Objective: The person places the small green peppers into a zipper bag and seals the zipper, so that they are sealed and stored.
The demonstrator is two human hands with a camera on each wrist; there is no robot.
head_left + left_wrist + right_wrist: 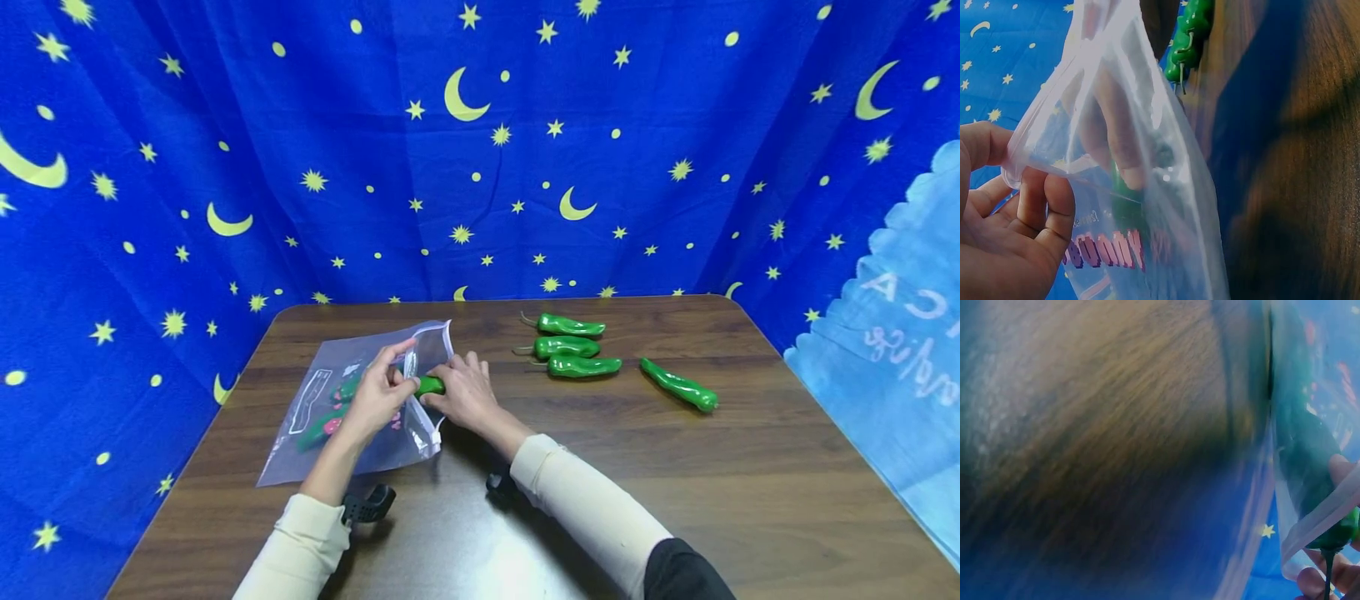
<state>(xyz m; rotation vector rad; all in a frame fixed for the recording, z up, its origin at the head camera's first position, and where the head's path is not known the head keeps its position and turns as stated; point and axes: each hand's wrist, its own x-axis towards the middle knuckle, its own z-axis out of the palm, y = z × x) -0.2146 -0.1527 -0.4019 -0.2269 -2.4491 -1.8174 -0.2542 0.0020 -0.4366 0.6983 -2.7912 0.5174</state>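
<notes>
A clear zip bag (360,457) with pink print lies on the table's left half, its mouth facing right. My left hand (378,396) pinches the edge of that mouth between thumb and fingers, lifting it in the left wrist view. At the opening, my right hand (467,390) grips a green pepper (430,385), part of which is inside the bag. The right wrist view shows this pepper (1316,481) through the plastic, its stem toward the fingers. Through the film, green peppers (322,429) appear deeper in the bag.
Three green peppers (567,347) lie in a stack of rows at the back, right of the bag. Another pepper (678,386) lies slanted farther right on the wooden table (637,475). A blue star-and-moon cloth (375,150) hangs behind the table.
</notes>
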